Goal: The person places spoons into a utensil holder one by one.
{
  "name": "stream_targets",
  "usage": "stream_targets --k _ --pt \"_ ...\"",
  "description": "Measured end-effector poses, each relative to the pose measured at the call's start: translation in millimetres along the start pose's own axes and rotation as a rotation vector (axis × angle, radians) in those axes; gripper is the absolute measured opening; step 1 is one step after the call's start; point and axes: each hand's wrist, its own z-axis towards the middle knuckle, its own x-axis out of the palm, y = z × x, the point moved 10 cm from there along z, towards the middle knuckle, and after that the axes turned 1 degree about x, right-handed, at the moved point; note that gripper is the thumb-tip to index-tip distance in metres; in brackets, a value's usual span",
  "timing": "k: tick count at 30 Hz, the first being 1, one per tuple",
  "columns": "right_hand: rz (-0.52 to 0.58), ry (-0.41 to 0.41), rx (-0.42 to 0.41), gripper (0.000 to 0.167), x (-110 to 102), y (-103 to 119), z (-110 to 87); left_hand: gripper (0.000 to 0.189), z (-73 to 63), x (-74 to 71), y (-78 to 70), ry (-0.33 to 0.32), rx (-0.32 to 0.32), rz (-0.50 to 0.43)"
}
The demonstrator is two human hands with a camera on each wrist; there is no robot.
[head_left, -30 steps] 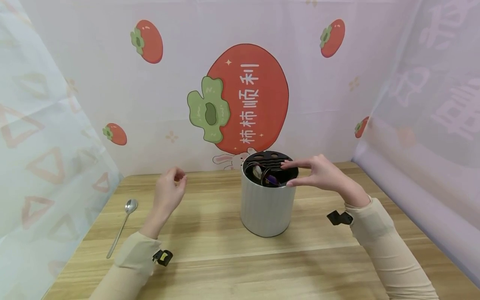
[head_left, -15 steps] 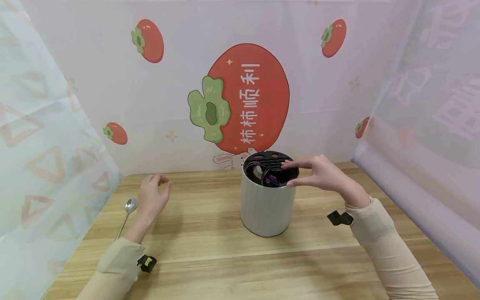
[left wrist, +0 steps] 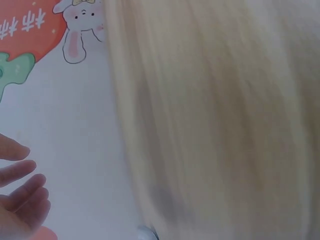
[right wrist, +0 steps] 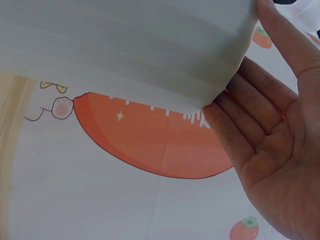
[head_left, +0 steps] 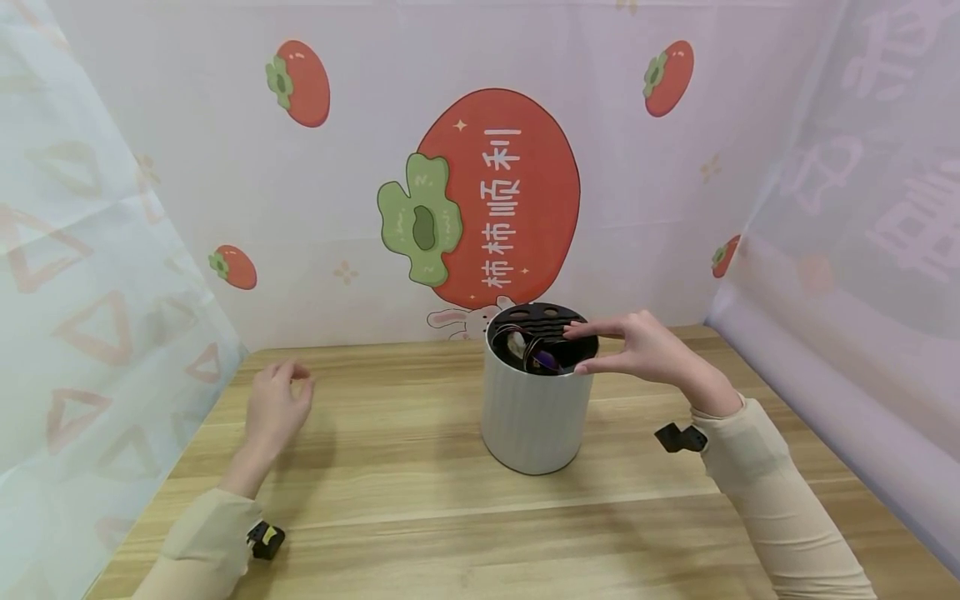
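A white ribbed cylindrical holder [head_left: 534,425] with a black slotted insert [head_left: 542,325] stands upright on the wooden table. Inside lie a purple item [head_left: 546,360] and a white item [head_left: 516,343] among thin dark loops; their kind is unclear. My right hand [head_left: 637,346] rests at the holder's right rim, thumb at the near side, extended fingers over the top. In the right wrist view, that hand [right wrist: 280,135] touches the pale wall. My left hand [head_left: 277,404], loosely curled with nothing in it, hovers over the table's left. A metal spoon's bowl [left wrist: 147,233] peeks into the left wrist view; my left arm hides the spoon in the head view.
The wooden table [head_left: 420,533] is enclosed by a printed backdrop [head_left: 360,67] with persimmon drawings and by side curtains [head_left: 67,250]. Small black cameras [head_left: 266,540] sit at both wrists. The table's back edge meets the backdrop.
My left hand has moved left and slightly lower, covering the spoon that was visible earlier. My right hand and the holder have stayed in place.
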Motion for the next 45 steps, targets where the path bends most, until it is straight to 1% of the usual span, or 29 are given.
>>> stream_targets --k 5,7,13,22,26,29,33,39,45 --pt "-0.001 0.005 0.004 0.048 0 0 0.6 0.021 -4.7 -2.3 13.8 0.029 -0.029 0.026" --pt "-0.004 0.005 0.002 0.048 0 0 0.7 0.022 -6.3 -3.1 17.8 0.041 -0.028 0.041" --pt "-0.007 0.008 0.006 0.047 0 0 0.7 0.023 -9.7 -7.3 27.2 0.052 -0.018 0.059" --pt "0.003 0.006 -0.001 0.046 -1 0 -0.3 0.018 -13.8 -12.2 42.9 0.058 -0.023 0.081" --pt "0.008 0.008 -0.006 0.047 -1 1 0.1 0.018 -14.5 -13.8 50.9 0.072 -0.041 0.105" --pt "0.004 0.006 -0.016 0.047 0 2 0.5 0.022 -15.9 -14.4 58.5 0.113 -0.076 0.124" --pt "0.003 -0.001 -0.027 0.047 0 2 0.2 0.028 -18.8 -12.8 67.6 0.183 -0.126 0.136" --pt "0.0 0.0 -0.012 0.047 -1 1 0.1 0.027 -20.5 -10.0 75.8 0.253 -0.141 0.164" --pt "-0.011 0.0 -0.017 0.048 0 2 0.1 0.027 -19.8 -6.0 82.3 0.321 -0.129 0.192"
